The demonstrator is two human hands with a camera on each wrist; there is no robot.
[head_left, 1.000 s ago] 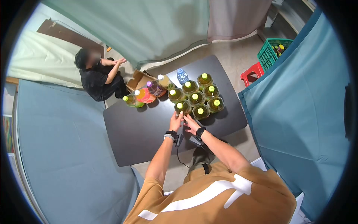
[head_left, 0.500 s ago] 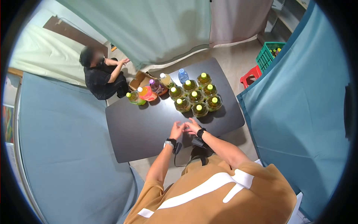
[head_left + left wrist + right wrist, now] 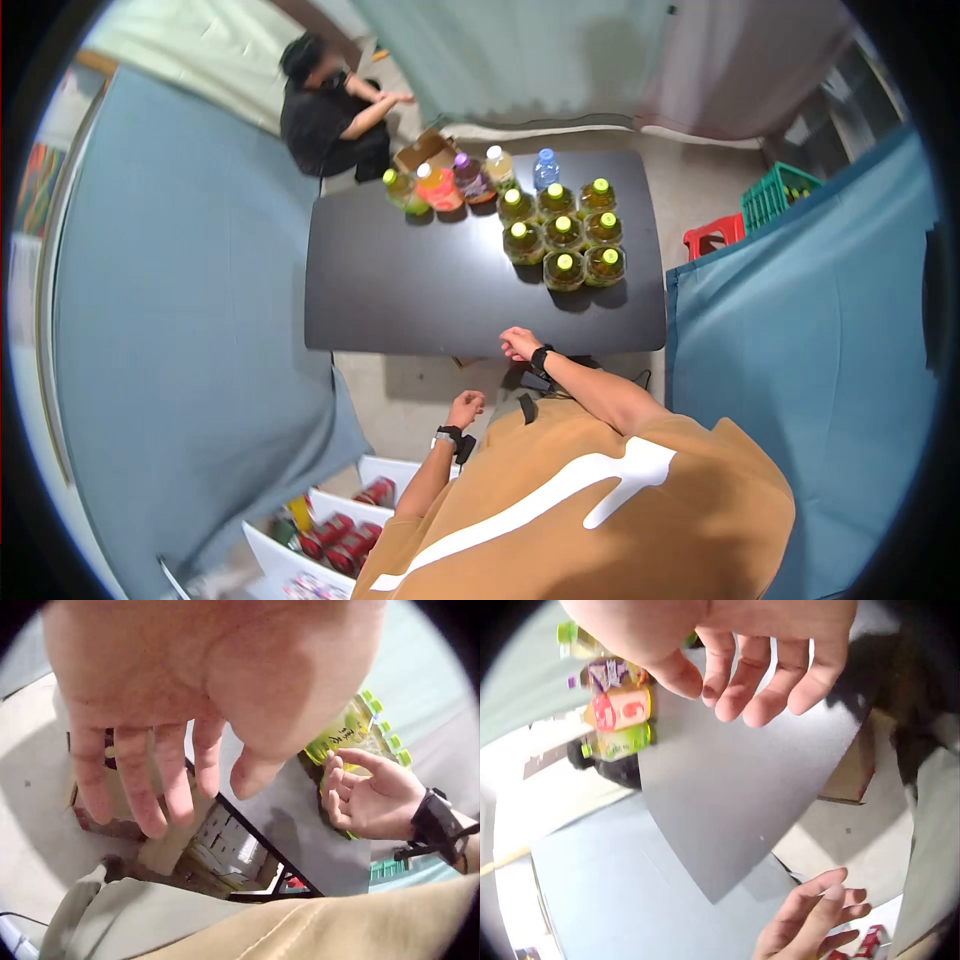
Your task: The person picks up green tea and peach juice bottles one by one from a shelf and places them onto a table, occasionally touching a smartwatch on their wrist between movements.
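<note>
My left hand [image 3: 466,410] hangs off the table's near edge, holding nothing; the left wrist view shows its fingers spread and relaxed. Over the front edge is my right hand [image 3: 520,343], its fingers loosely bent around nothing. In front of it, a block of several large tea bottles [image 3: 564,268] with yellow-green caps stands upright toward the right of the dark table [image 3: 420,290]. Behind and left are a purple-capped bottle [image 3: 472,180], a pink-labelled bottle [image 3: 438,188], a green-labelled bottle [image 3: 404,192] and a white-capped bottle [image 3: 499,170]. A clear bluish bottle [image 3: 546,170] is at the back.
White bins [image 3: 300,560] with red packages stand at lower left, near my left arm. Beyond the table are a cardboard box [image 3: 425,150] and a seated person [image 3: 335,120]. A red stool [image 3: 714,238] and green crate [image 3: 770,200] stand at right.
Both hands have left the front tea bottle. The left hand has moved down and back past the table edge; the right has drawn back toward it. The head view has turned left, revealing the bins.
</note>
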